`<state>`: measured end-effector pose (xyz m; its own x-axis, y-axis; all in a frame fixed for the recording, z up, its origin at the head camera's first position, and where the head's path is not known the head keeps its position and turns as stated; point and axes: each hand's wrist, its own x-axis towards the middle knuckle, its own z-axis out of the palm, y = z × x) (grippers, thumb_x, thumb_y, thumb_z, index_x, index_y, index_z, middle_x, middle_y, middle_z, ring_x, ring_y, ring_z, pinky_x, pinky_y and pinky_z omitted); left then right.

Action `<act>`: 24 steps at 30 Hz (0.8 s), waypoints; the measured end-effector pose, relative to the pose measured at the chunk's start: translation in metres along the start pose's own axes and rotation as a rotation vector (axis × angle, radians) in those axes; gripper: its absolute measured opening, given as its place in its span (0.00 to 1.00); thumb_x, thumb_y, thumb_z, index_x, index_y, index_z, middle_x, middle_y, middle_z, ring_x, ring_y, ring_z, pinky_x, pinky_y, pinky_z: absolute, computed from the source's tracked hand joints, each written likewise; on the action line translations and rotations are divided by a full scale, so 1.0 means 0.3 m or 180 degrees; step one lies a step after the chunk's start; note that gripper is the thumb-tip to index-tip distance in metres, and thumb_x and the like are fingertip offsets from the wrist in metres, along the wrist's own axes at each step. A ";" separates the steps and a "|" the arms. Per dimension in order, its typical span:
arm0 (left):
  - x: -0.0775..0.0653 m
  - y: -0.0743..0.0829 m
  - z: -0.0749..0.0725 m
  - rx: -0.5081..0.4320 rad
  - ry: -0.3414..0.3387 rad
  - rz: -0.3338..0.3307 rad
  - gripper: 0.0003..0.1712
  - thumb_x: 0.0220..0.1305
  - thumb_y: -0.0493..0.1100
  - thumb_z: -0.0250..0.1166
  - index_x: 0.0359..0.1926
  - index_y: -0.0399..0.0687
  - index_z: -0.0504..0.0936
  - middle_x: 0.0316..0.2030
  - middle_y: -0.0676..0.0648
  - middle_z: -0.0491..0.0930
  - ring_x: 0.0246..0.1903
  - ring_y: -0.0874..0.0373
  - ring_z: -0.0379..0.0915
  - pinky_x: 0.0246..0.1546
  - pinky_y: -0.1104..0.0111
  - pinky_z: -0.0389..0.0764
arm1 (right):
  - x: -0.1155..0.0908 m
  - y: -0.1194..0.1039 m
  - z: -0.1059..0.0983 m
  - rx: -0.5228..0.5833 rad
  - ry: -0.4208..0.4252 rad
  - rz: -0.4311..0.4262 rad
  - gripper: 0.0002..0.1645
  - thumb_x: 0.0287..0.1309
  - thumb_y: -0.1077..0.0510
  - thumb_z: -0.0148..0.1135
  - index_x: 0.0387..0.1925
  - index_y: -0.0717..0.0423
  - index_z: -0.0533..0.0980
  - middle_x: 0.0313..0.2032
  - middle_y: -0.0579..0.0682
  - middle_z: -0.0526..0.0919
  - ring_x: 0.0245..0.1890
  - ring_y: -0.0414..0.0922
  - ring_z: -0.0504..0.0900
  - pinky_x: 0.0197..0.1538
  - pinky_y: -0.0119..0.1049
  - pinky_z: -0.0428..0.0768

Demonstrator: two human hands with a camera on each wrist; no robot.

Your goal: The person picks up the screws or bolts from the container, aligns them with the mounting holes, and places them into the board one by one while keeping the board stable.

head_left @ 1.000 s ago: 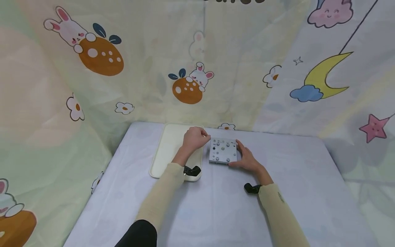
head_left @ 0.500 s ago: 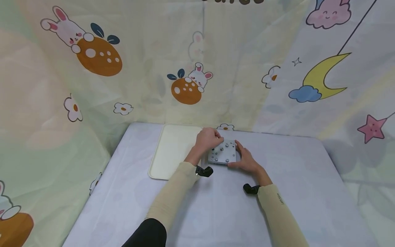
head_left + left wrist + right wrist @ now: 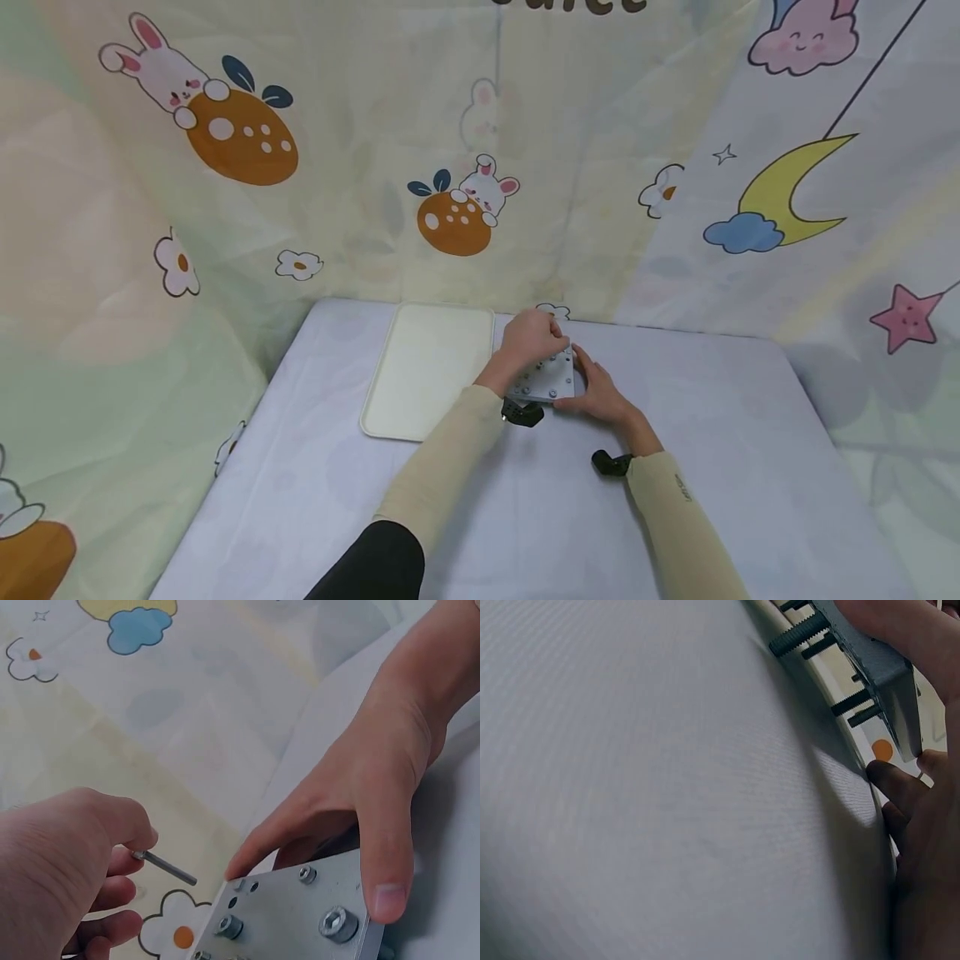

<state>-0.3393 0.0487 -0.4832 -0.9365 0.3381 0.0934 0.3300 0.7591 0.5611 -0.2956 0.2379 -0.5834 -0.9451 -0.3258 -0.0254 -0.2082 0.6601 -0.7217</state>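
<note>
In the left wrist view, a thin, short metal pin [image 3: 172, 868] sticks out from between the thumb and forefinger of my left hand [image 3: 82, 855]. Its tip points toward the corner of a grey metal plate [image 3: 289, 915] fitted with several socket-head bolts and small holes. My right hand [image 3: 597, 390] grips this plate at its right end, thumb on the near edge and fingers at the far edge. Threaded bolt shanks [image 3: 799, 634] project from the plate's underside in the right wrist view. From the head view, my left hand [image 3: 531, 337] covers the plate's far left part.
A cream tray [image 3: 423, 379] lies left of the plate on the white tablecloth [image 3: 570, 500]. A printed curtain [image 3: 585, 208] rises behind the table's far edge. Each wrist wears a small black camera, the left one [image 3: 522, 413] close to the plate's near edge.
My left hand has moved right, from over the tray's right edge to over the far part of the plate. The right hand keeps its hold on the plate.
</note>
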 end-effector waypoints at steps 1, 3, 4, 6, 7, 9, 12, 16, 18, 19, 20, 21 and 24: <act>0.005 0.004 0.003 0.0019 0.0012 -0.0011 0.09 0.57 0.52 0.67 0.22 0.59 0.84 0.18 0.61 0.76 0.18 0.66 0.71 0.16 0.72 0.69 | 0.002 0.000 -0.001 0.0002 0.0004 -0.0022 0.72 0.42 0.36 0.75 0.76 0.53 0.40 0.69 0.61 0.62 0.67 0.58 0.58 0.67 0.59 0.49; 0.015 0.012 0.010 0.0043 0.0010 -0.0034 0.09 0.57 0.53 0.67 0.22 0.60 0.84 0.17 0.62 0.76 0.18 0.66 0.71 0.16 0.72 0.70 | 0.003 -0.003 -0.005 0.0003 0.0007 -0.0041 0.73 0.42 0.36 0.75 0.77 0.52 0.39 0.69 0.62 0.61 0.67 0.58 0.58 0.66 0.60 0.51; 0.018 0.017 0.013 0.0013 -0.0012 -0.0054 0.09 0.57 0.53 0.67 0.22 0.59 0.84 0.17 0.62 0.76 0.17 0.66 0.71 0.16 0.72 0.70 | 0.003 -0.004 -0.007 -0.0001 0.0011 -0.0036 0.73 0.42 0.36 0.75 0.77 0.52 0.39 0.69 0.63 0.60 0.66 0.59 0.59 0.65 0.60 0.53; 0.023 0.026 0.018 -0.0055 -0.0066 -0.0107 0.10 0.57 0.53 0.67 0.23 0.58 0.85 0.17 0.61 0.77 0.17 0.65 0.71 0.15 0.71 0.70 | 0.001 -0.007 -0.011 -0.0020 0.0019 -0.0020 0.73 0.41 0.35 0.75 0.77 0.51 0.39 0.70 0.63 0.59 0.65 0.59 0.60 0.63 0.60 0.56; 0.024 0.030 0.021 -0.0072 -0.0086 -0.0131 0.10 0.57 0.53 0.67 0.23 0.58 0.85 0.17 0.61 0.77 0.17 0.65 0.71 0.15 0.71 0.70 | 0.000 -0.009 -0.013 -0.0015 0.0022 -0.0018 0.73 0.41 0.35 0.75 0.77 0.51 0.40 0.70 0.64 0.58 0.65 0.60 0.60 0.63 0.60 0.57; 0.027 0.035 0.025 -0.0069 -0.0102 -0.0179 0.10 0.57 0.54 0.67 0.23 0.57 0.86 0.20 0.61 0.78 0.18 0.65 0.71 0.16 0.70 0.70 | -0.001 -0.012 -0.017 0.0004 0.0030 -0.0035 0.73 0.40 0.36 0.76 0.77 0.53 0.41 0.70 0.65 0.57 0.65 0.60 0.60 0.63 0.61 0.57; 0.029 0.035 0.033 -0.0004 -0.0082 -0.0206 0.11 0.56 0.55 0.68 0.23 0.57 0.86 0.27 0.61 0.77 0.21 0.64 0.72 0.17 0.70 0.71 | 0.003 -0.015 -0.018 0.0026 0.0045 -0.0053 0.73 0.40 0.36 0.76 0.76 0.53 0.42 0.70 0.65 0.58 0.66 0.60 0.60 0.63 0.60 0.57; 0.030 0.025 0.049 -0.0061 -0.0045 -0.0167 0.11 0.56 0.55 0.68 0.23 0.57 0.86 0.29 0.60 0.77 0.22 0.64 0.72 0.18 0.70 0.72 | 0.003 -0.017 -0.018 0.0029 0.0063 -0.0038 0.72 0.41 0.36 0.76 0.76 0.52 0.42 0.70 0.64 0.57 0.66 0.60 0.59 0.63 0.60 0.57; 0.028 0.019 0.060 -0.0114 -0.0043 -0.0149 0.10 0.56 0.54 0.68 0.23 0.58 0.85 0.27 0.61 0.77 0.21 0.65 0.72 0.18 0.70 0.72 | 0.001 -0.018 -0.016 0.0040 0.0079 -0.0032 0.72 0.40 0.36 0.76 0.77 0.50 0.43 0.71 0.62 0.57 0.65 0.60 0.60 0.63 0.59 0.58; 0.026 0.016 0.066 -0.0133 -0.0058 -0.0136 0.10 0.56 0.54 0.68 0.22 0.58 0.84 0.24 0.61 0.77 0.20 0.65 0.71 0.18 0.71 0.71 | -0.001 -0.019 -0.014 0.0052 0.0077 -0.0028 0.71 0.40 0.36 0.77 0.76 0.49 0.43 0.71 0.61 0.57 0.64 0.59 0.61 0.62 0.59 0.59; 0.023 0.014 0.071 -0.0148 -0.0081 -0.0123 0.12 0.57 0.53 0.67 0.21 0.57 0.84 0.21 0.61 0.75 0.18 0.65 0.69 0.17 0.71 0.70 | -0.003 -0.020 -0.011 0.0054 0.0084 -0.0047 0.71 0.40 0.36 0.77 0.76 0.48 0.44 0.71 0.61 0.57 0.63 0.59 0.62 0.61 0.59 0.59; 0.019 0.013 0.075 -0.0175 -0.0109 -0.0106 0.13 0.57 0.53 0.66 0.20 0.56 0.83 0.19 0.60 0.73 0.17 0.65 0.67 0.16 0.71 0.68 | -0.005 -0.021 -0.009 0.0058 0.0090 -0.0043 0.71 0.39 0.36 0.77 0.76 0.47 0.45 0.71 0.59 0.57 0.62 0.58 0.63 0.62 0.58 0.59; 0.007 0.006 0.087 -0.0183 -0.0139 -0.0076 0.17 0.58 0.53 0.65 0.16 0.54 0.80 0.14 0.60 0.70 0.14 0.65 0.64 0.14 0.72 0.65 | -0.007 -0.021 0.000 0.0037 0.0092 -0.0098 0.70 0.39 0.37 0.77 0.76 0.48 0.46 0.72 0.57 0.57 0.60 0.57 0.65 0.63 0.58 0.54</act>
<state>-0.3374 0.0654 -0.5036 -0.9375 0.3453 0.0441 0.2992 0.7344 0.6092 -0.2922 0.2345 -0.5788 -0.9452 -0.3261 0.0168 -0.2345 0.6422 -0.7298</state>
